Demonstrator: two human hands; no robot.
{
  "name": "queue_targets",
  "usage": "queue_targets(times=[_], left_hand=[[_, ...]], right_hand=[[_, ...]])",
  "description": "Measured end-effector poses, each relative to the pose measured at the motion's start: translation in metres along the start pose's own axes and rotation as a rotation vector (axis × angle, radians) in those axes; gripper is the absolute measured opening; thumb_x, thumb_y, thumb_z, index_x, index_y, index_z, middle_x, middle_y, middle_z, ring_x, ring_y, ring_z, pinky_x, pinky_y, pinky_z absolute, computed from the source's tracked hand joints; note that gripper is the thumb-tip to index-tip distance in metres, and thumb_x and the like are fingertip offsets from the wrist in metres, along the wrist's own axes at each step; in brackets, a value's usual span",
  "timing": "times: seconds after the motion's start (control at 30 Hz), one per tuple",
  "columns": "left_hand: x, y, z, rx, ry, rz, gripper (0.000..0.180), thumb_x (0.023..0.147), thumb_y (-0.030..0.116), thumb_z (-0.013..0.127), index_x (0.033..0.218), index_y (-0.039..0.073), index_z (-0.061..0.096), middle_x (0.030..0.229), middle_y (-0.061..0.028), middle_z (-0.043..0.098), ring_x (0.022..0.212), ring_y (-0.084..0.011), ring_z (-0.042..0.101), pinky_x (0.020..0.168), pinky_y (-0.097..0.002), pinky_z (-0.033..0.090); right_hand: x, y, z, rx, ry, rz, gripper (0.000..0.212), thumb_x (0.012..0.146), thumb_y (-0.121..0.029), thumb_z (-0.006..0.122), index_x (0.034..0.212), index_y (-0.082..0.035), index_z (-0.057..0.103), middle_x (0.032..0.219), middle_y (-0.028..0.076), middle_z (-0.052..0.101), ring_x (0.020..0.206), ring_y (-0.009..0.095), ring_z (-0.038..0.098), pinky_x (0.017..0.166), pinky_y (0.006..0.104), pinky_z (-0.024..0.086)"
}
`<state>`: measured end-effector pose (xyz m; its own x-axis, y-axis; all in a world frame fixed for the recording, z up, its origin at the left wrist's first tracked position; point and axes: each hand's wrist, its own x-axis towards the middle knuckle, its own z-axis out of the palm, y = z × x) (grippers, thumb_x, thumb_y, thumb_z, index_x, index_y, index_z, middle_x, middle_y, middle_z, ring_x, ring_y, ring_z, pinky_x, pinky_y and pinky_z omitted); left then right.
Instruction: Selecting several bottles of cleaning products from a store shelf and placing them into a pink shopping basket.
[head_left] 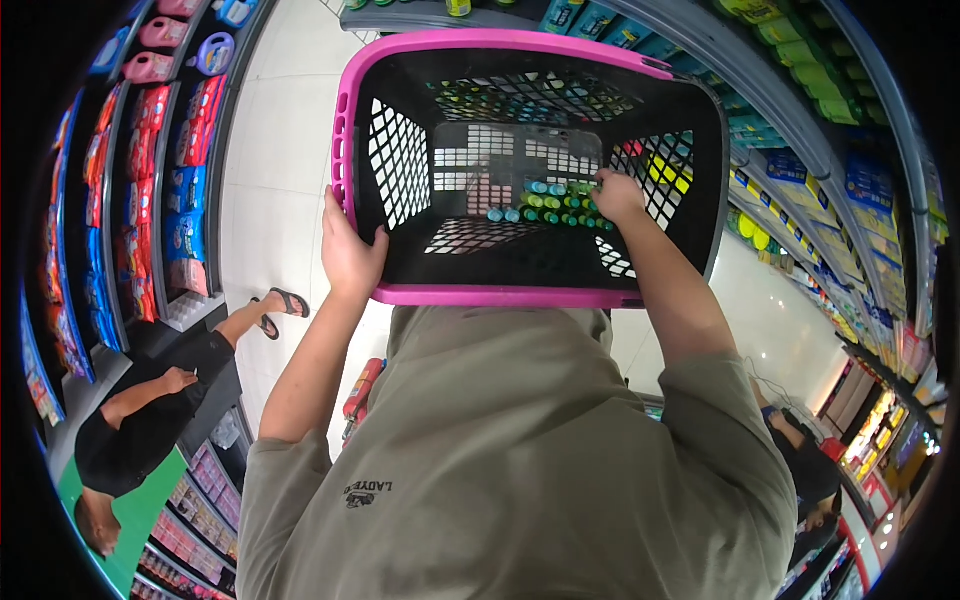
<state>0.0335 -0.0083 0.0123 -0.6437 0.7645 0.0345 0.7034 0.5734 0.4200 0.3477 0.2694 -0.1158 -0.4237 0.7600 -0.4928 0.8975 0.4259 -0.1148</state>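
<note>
A black shopping basket (540, 270) with a pink rim and mesh sides is in front of my body. My left hand (352, 250) grips its left rim, thumb inside and fingers outside. On the basket floor are small green bottles (565, 207) in rows, with a few light blue bottles (503, 215) at their left end. My right hand (620, 195) reaches inside the basket, its fingers curled at the right end of the green bottles. What lies between those fingers is hidden.
Shelves of blue boxes (872, 195) and green packs (815, 75) curve along the right. Red packs (145, 135) fill shelving at the left. A person in black (150, 410) stands at the lower left, another person (805, 460) at the lower right. A red fire extinguisher (363, 388) stands near my left arm.
</note>
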Motion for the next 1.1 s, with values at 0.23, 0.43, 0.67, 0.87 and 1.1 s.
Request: queue_targets(times=[0.23,0.43,0.67,0.87,1.1], left_hand=[[-0.003,-0.003,-0.001,0.012,0.015,-0.009,0.092,0.071,0.010,0.071,0.145,-0.004,0.018,0.126,-0.0297,0.048,0.112,-0.0442,0.053,0.092,-0.0440,0.047],[-0.005,-0.002,-0.002,0.045,0.009,-0.009,0.093,0.071,0.009,0.070,0.145,-0.005,0.016,0.127,-0.0300,0.047,0.112,-0.0452,0.052,0.094,-0.0442,0.046],[-0.003,0.000,-0.002,-0.010,-0.008,-0.049,0.093,0.071,0.009,0.071,0.145,-0.004,0.016,0.129,-0.0306,0.047,0.115,-0.0450,0.051,0.094,-0.0436,0.046],[-0.005,-0.005,0.000,-0.041,0.015,-0.056,0.093,0.070,0.009,0.071,0.145,-0.002,0.017,0.126,-0.0270,0.049,0.112,-0.0430,0.053,0.091,-0.0433,0.047],[-0.004,-0.005,0.000,-0.082,0.021,-0.067,0.091,0.070,0.008,0.070,0.145,-0.002,0.019,0.127,-0.0259,0.049,0.112,-0.0411,0.053,0.090,-0.0434,0.048]], right_hand=[[0.030,-0.013,0.028,-0.221,-0.232,0.023,0.035,0.084,-0.033,0.058,0.117,-0.022,0.063,0.122,0.007,0.063,0.117,0.031,0.054,0.101,0.0522,0.034],[0.037,-0.009,0.052,-0.224,-0.264,0.054,0.030,0.087,-0.022,0.051,0.113,-0.023,0.066,0.121,0.005,0.064,0.119,0.031,0.053,0.109,0.0564,0.022],[0.033,-0.012,0.007,-0.069,-0.184,0.042,0.023,0.083,-0.025,0.060,0.104,-0.017,0.067,0.111,0.009,0.066,0.100,0.031,0.063,0.089,0.0444,0.049],[-0.014,-0.026,-0.099,0.163,0.365,-0.387,0.020,0.077,-0.017,0.066,0.095,-0.009,0.061,0.091,0.014,0.064,0.085,0.033,0.064,0.073,0.0442,0.051],[-0.069,-0.058,-0.239,1.006,0.438,-0.433,0.021,0.080,-0.003,0.072,0.100,0.000,0.065,0.081,0.000,0.061,0.069,0.007,0.060,0.065,0.0218,0.050]])
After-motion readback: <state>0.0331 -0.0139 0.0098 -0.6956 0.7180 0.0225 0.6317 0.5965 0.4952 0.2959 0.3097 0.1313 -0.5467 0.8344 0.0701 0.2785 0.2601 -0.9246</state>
